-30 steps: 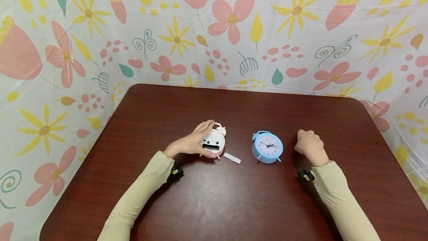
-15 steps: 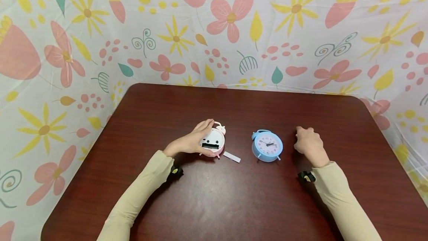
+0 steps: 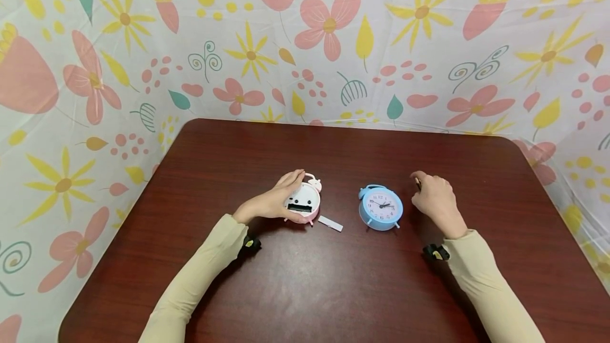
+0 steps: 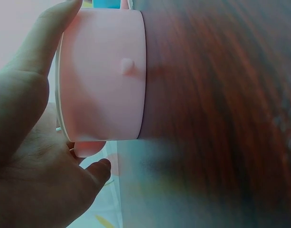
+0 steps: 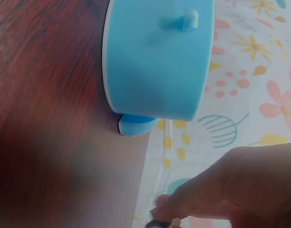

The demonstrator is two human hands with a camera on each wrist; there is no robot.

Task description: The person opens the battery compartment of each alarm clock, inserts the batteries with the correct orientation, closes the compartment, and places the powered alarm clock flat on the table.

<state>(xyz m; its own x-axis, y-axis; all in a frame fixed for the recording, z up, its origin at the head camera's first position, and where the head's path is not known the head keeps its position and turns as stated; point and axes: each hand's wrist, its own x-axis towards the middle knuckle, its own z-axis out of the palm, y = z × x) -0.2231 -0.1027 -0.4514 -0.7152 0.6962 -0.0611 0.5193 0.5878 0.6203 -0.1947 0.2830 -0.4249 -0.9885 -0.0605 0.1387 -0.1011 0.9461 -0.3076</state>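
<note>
Head view: A person's left hand point(image 3: 274, 200) holds a pink alarm clock point(image 3: 307, 195) on a dark red-brown worktop point(image 3: 305, 290), thumb along the lower side of its rim and fingers along the upper side, the grip spread as wide as the clock. The clock lies back up, its dark battery slot point(image 3: 299, 208) uncovered, left of the middle between the worktop's left and right edges and well in from the far edge. Just beside it, toward the right edge, lies a narrow white cover point(image 3: 331, 223). Farther toward that edge, a blue alarm clock point(image 3: 381, 208) lies dial up, its bells toward the far edge. The right hand point(image 3: 434, 197), between the blue clock and the right edge, pinches a small dark-and-tan object point(image 3: 418, 184) in a narrow grip of thumb and finger; too little shows to say what it is. The left wrist view shows the pink clock's smooth side with a stubby foot point(image 4: 127, 66). Pale sleeves point(image 3: 200, 274) cover both arms, a small black device point(image 3: 251, 244) at each wrist. Beyond the far edge hangs a flower-print cloth point(image 3: 305, 41).
</note>
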